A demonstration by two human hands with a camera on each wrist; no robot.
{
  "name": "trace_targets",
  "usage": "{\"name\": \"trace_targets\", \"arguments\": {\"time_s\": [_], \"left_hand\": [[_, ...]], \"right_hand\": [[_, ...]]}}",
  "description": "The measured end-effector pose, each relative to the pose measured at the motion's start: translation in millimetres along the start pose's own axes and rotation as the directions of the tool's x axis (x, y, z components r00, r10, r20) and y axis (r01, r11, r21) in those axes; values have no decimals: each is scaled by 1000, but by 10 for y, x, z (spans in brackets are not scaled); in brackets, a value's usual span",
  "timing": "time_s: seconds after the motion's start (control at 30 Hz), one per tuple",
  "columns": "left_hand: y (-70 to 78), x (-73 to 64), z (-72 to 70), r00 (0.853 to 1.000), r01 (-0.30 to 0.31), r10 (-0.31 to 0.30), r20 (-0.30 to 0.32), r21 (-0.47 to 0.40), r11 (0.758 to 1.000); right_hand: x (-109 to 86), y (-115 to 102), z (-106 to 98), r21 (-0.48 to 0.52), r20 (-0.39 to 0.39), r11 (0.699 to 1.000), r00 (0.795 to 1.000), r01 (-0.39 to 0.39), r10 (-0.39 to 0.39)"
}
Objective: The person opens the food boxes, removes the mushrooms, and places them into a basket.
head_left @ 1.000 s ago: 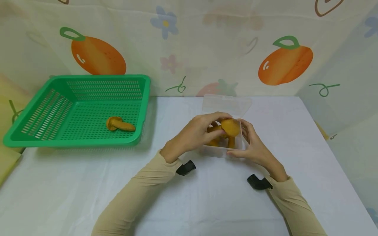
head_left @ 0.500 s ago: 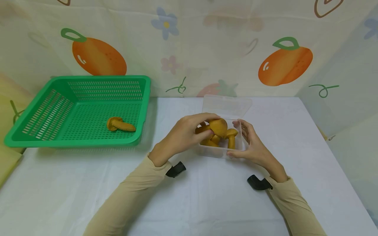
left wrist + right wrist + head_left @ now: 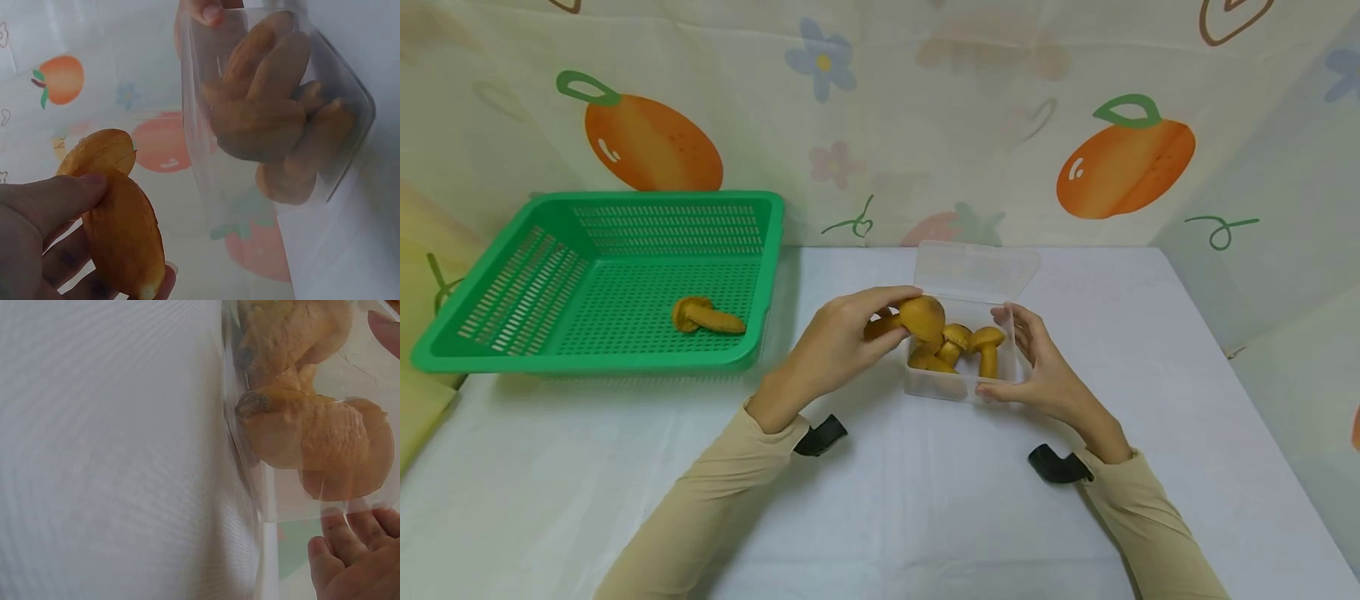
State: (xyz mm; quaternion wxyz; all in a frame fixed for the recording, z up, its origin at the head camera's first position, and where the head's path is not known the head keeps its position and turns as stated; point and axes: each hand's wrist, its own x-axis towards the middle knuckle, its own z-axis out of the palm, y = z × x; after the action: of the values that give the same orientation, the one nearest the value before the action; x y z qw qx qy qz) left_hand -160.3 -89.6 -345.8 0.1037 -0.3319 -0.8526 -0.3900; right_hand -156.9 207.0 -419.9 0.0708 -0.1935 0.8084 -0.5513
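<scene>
My left hand (image 3: 835, 337) pinches a yellow-brown mushroom (image 3: 922, 317) between thumb and fingers, just above the left edge of a clear plastic box (image 3: 936, 385). In the left wrist view, the held mushroom (image 3: 125, 234) shows its cap and stem, apart from the box. Several similar mushrooms (image 3: 987, 342) lie inside the box. My right hand (image 3: 1052, 379) grips the box's right side, thumb at the front and fingers toward the back. Through the wall, the right wrist view shows mushrooms (image 3: 331, 440) close to the fingers.
A green slotted basket (image 3: 587, 364) stands at the left of the white-covered table (image 3: 940, 508), with one mushroom (image 3: 707, 318) lying in it. The box's clear lid (image 3: 973, 271) is raised behind it. A printed cloth (image 3: 887, 108) hangs along the back.
My left hand has moved left with the mushroom, from over the box's right part to its left edge, uncovering the mushrooms inside. My right hand has stayed on the box.
</scene>
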Motion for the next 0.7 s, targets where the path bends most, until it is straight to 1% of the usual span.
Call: {"name": "trace_targets", "arguments": {"time_s": [0.13, 0.23, 0.47, 0.6, 0.7], "left_hand": [[-23, -32, -54, 999, 22, -21, -36, 17, 1000], [-47, -48, -113, 998, 21, -19, -66, 17, 1000], [-108, -109, -299, 995, 28, -25, -95, 31, 999], [-167, -161, -390, 991, 34, -29, -133, 34, 999], [-219, -211, -450, 986, 56, -50, -161, 31, 998]], "right_hand": [[-2, 1, 3, -7, -1, 1000, 1000, 2, -2], [-2, 1, 3, -9, 1, 1000, 1000, -4, 4], [-4, -12, -1, -16, 3, 1000, 1000, -17, 17], [-4, -14, -4, -24, 4, 999, 1000, -23, 23], [-7, -18, -3, -26, 5, 999, 1000, -21, 21]]}}
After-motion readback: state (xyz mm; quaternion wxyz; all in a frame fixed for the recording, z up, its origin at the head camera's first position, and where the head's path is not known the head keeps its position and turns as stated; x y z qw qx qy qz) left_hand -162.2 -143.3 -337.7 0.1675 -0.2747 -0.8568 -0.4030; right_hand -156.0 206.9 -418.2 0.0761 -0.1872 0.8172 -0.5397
